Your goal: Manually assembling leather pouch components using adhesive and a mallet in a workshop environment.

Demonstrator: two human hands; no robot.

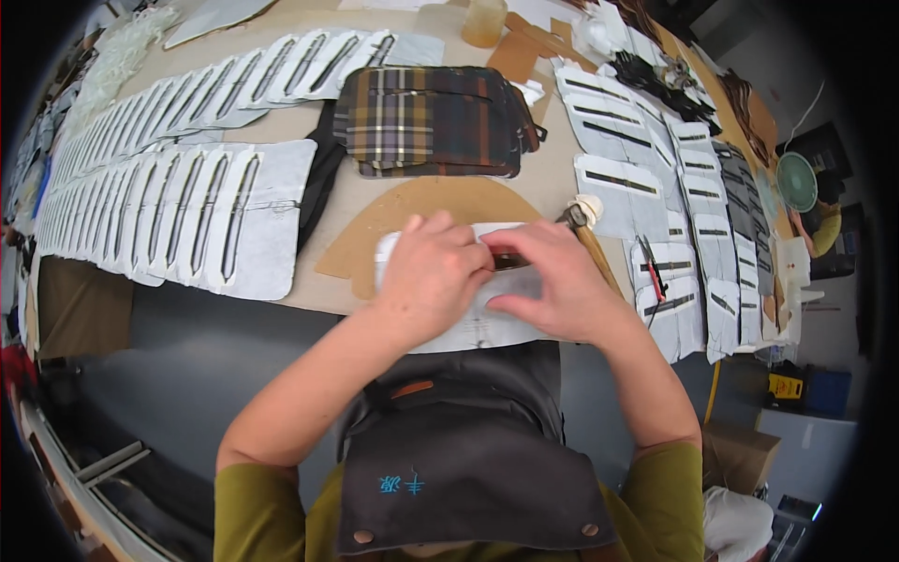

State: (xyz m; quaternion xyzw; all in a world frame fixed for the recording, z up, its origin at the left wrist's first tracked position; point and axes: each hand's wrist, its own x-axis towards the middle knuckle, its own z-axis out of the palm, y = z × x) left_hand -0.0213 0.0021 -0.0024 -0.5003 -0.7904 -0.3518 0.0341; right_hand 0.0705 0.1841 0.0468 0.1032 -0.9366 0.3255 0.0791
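Note:
A light grey fabric panel (468,323) with a white-edged slot lies at the table's front edge, partly over a tan, round-topped board (440,199). Part of a dark brown strip (508,261) shows in the slot. My left hand (433,276) rests on the panel's left part, fingers curled together at the strip's left end; what they pinch is hidden. My right hand (554,281) curves around the strip's right side. Its index fingertip touches near the slot's upper edge, and its thumb lies apart on the fabric below.
A hammer (588,239) lies right of my right hand, with red-handled snips (653,272) beyond. A plaid bag (435,122) stands behind the board. Rows of slotted panels cover the table's left (272,225) and right (613,183). Another person's arm (824,229) shows at far right.

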